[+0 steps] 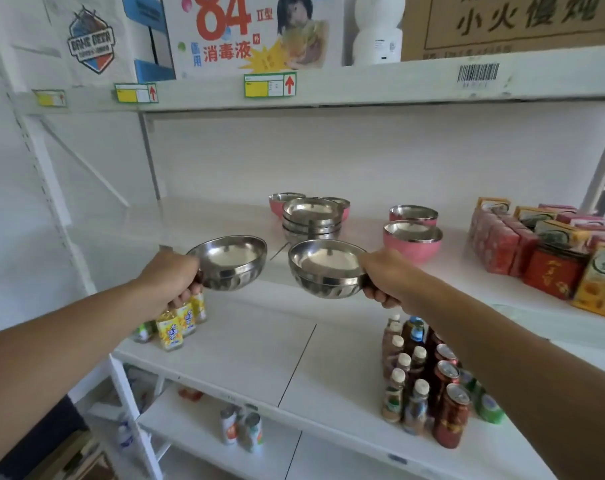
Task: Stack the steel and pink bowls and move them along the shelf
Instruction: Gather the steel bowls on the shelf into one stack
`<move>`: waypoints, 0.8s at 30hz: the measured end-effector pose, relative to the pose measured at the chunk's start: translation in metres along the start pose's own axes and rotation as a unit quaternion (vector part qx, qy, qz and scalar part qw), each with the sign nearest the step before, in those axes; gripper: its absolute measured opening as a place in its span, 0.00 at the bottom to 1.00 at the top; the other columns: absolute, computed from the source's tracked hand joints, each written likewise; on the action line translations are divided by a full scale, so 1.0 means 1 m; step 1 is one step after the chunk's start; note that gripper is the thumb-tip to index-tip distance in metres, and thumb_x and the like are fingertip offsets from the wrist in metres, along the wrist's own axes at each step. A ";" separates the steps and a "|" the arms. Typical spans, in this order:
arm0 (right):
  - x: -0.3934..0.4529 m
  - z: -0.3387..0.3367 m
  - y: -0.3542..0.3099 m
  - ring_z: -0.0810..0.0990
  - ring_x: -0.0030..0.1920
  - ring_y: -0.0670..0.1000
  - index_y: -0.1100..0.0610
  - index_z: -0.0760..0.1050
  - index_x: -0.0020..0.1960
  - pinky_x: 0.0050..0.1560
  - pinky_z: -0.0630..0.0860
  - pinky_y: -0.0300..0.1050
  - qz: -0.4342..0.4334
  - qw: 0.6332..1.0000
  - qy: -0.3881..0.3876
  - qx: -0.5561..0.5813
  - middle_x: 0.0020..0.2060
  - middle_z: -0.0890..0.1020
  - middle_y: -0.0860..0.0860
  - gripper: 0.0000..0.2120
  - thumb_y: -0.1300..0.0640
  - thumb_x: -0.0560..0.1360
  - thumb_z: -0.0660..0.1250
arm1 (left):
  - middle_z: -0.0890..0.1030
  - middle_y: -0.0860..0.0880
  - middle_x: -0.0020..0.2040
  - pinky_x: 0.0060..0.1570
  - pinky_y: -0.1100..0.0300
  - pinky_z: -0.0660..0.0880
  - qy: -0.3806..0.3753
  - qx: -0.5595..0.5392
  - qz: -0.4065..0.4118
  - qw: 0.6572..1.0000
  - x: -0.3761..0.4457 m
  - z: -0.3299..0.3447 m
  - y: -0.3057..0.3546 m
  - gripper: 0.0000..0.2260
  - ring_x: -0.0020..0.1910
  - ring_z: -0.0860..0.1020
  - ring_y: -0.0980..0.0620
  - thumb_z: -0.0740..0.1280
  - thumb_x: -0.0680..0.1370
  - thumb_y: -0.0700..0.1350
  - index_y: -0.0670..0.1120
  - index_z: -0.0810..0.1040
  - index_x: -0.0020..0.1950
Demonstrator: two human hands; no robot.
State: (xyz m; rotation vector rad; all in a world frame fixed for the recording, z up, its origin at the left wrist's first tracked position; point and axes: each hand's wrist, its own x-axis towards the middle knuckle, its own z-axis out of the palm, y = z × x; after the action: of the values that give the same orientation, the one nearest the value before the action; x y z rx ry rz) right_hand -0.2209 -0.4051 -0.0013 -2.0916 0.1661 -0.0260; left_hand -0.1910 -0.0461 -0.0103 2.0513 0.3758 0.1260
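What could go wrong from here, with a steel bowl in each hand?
1. Each hand, left and right, pinches its steel bowl, and, by the rim only; either could tip or slip.
2. Both hang past the shelf edge, above bottles; a drop might topple them.

- steel bowls, silver-grey
- pink bowl, steel-lined, right
- shelf, white
- cartons, red patterned, far right
- bottles, yellow labels, near left

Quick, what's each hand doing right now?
Left hand: closed on the rim of a steel bowl.
Right hand: closed on the rim of another steel bowl, possibly two nested.
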 end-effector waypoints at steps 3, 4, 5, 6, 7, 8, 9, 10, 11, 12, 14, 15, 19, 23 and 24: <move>-0.001 -0.017 0.003 0.67 0.19 0.48 0.61 0.77 0.36 0.21 0.61 0.35 -0.012 1.000 0.002 0.002 0.22 0.77 0.53 0.22 0.51 0.84 0.59 | 0.76 0.47 0.22 0.19 0.68 0.60 0.019 -0.004 0.028 0.999 -0.019 0.001 0.030 0.16 0.15 0.65 0.53 0.63 0.84 0.45 0.40 0.78 0.39; -0.001 -0.022 0.003 0.67 0.19 0.48 0.61 0.77 0.36 0.21 0.61 0.36 -0.018 1.000 0.003 0.007 0.22 0.77 0.53 0.22 0.51 0.84 0.59 | 0.77 0.47 0.23 0.19 0.67 0.60 0.015 -0.006 0.041 0.999 -0.023 0.002 0.041 0.15 0.16 0.65 0.53 0.62 0.85 0.45 0.39 0.80 0.43; -0.002 -0.026 0.002 0.67 0.19 0.48 0.61 0.76 0.36 0.20 0.61 0.36 -0.025 1.000 0.002 0.012 0.22 0.77 0.53 0.22 0.51 0.84 0.60 | 0.77 0.46 0.26 0.20 0.65 0.61 0.005 -0.008 0.058 0.998 -0.026 0.002 0.053 0.13 0.18 0.66 0.53 0.60 0.86 0.44 0.39 0.81 0.49; -0.002 -0.030 0.001 0.67 0.18 0.48 0.61 0.76 0.37 0.20 0.60 0.36 -0.030 0.999 -0.001 0.016 0.23 0.77 0.54 0.21 0.51 0.84 0.60 | 0.77 0.45 0.28 0.21 0.64 0.61 -0.006 -0.005 0.079 0.997 -0.028 0.003 0.067 0.12 0.19 0.67 0.53 0.58 0.86 0.43 0.41 0.80 0.57; -0.003 -0.034 0.001 0.67 0.19 0.48 0.61 0.76 0.37 0.20 0.60 0.36 -0.033 0.999 -0.004 0.019 0.23 0.77 0.54 0.20 0.52 0.84 0.60 | 0.77 0.45 0.30 0.21 0.64 0.62 -0.014 0.004 0.100 0.995 -0.028 0.004 0.081 0.11 0.20 0.68 0.53 0.57 0.87 0.43 0.45 0.78 0.62; -0.002 -0.037 0.002 0.67 0.19 0.48 0.61 0.76 0.38 0.20 0.60 0.36 -0.033 0.999 -0.006 0.021 0.24 0.77 0.54 0.18 0.53 0.83 0.60 | 0.77 0.45 0.31 0.21 0.63 0.62 -0.019 0.016 0.121 0.992 -0.026 0.007 0.096 0.12 0.20 0.68 0.53 0.56 0.87 0.42 0.49 0.76 0.65; -0.002 -0.040 0.003 0.67 0.19 0.48 0.61 0.75 0.39 0.21 0.60 0.37 -0.034 0.999 -0.008 0.022 0.24 0.76 0.55 0.17 0.54 0.82 0.59 | 0.77 0.45 0.32 0.21 0.63 0.63 -0.022 0.027 0.139 0.990 -0.023 0.009 0.112 0.13 0.21 0.69 0.54 0.55 0.87 0.42 0.51 0.75 0.67; -0.002 -0.043 0.005 0.66 0.20 0.48 0.61 0.75 0.39 0.21 0.60 0.37 -0.036 0.999 -0.009 0.022 0.25 0.76 0.55 0.17 0.54 0.82 0.58 | 0.78 0.45 0.33 0.20 0.62 0.63 -0.026 0.033 0.152 0.988 -0.019 0.014 0.127 0.14 0.21 0.69 0.54 0.55 0.87 0.42 0.51 0.75 0.68; -0.002 -0.045 0.007 0.66 0.20 0.48 0.61 0.75 0.39 0.21 0.60 0.37 -0.038 0.999 -0.010 0.020 0.25 0.76 0.55 0.17 0.54 0.82 0.58 | 0.78 0.45 0.34 0.21 0.62 0.63 -0.031 0.034 0.157 0.987 -0.012 0.019 0.140 0.15 0.22 0.69 0.53 0.55 0.87 0.41 0.50 0.76 0.69; -0.002 -0.046 0.009 0.66 0.19 0.47 0.60 0.75 0.38 0.21 0.60 0.36 -0.038 0.999 -0.008 0.015 0.25 0.76 0.54 0.19 0.53 0.83 0.57 | 0.78 0.44 0.34 0.21 0.63 0.63 -0.033 0.033 0.159 0.986 -0.005 0.026 0.151 0.16 0.23 0.69 0.53 0.54 0.87 0.41 0.49 0.77 0.69; -0.002 -0.050 0.013 0.66 0.19 0.47 0.59 0.74 0.36 0.21 0.60 0.36 -0.035 0.999 -0.003 0.004 0.24 0.76 0.53 0.21 0.51 0.84 0.57 | 0.77 0.44 0.34 0.23 0.65 0.61 -0.037 0.031 0.157 0.986 0.012 0.042 0.170 0.17 0.24 0.68 0.51 0.54 0.86 0.41 0.47 0.78 0.69; 0.000 -0.052 0.013 0.66 0.19 0.47 0.59 0.75 0.36 0.22 0.60 0.36 -0.033 0.999 -0.002 0.003 0.24 0.76 0.53 0.22 0.51 0.84 0.57 | 0.77 0.44 0.34 0.24 0.66 0.60 -0.043 0.028 0.154 0.987 0.020 0.051 0.176 0.17 0.24 0.67 0.51 0.54 0.86 0.42 0.46 0.79 0.69; 0.013 -0.066 0.007 0.65 0.22 0.48 0.58 0.77 0.39 0.24 0.59 0.38 0.000 1.000 0.012 0.008 0.25 0.76 0.54 0.19 0.50 0.83 0.58 | 0.76 0.45 0.33 0.28 0.63 0.59 -0.074 0.024 0.147 0.986 0.062 0.080 0.186 0.17 0.25 0.66 0.51 0.55 0.87 0.42 0.43 0.79 0.71; 0.031 -0.079 -0.008 0.66 0.22 0.48 0.59 0.78 0.41 0.23 0.58 0.38 0.023 0.998 0.049 0.033 0.26 0.77 0.54 0.17 0.51 0.81 0.60 | 0.77 0.46 0.31 0.27 0.63 0.61 -0.095 0.046 0.158 0.982 0.102 0.104 0.180 0.17 0.24 0.67 0.51 0.57 0.87 0.44 0.42 0.82 0.67; 0.036 -0.082 -0.012 0.66 0.22 0.48 0.59 0.78 0.40 0.23 0.58 0.38 0.024 0.997 0.057 0.040 0.26 0.77 0.54 0.17 0.51 0.81 0.60 | 0.77 0.45 0.32 0.26 0.63 0.61 -0.098 0.057 0.166 0.980 0.110 0.109 0.178 0.17 0.23 0.67 0.50 0.57 0.87 0.45 0.42 0.83 0.65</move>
State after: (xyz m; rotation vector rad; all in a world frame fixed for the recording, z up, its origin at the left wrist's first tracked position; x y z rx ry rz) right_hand -0.1914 -0.4742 0.0487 -2.0057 0.2788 -0.1214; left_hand -0.0223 -0.1821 0.0837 2.2032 -0.0865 0.1046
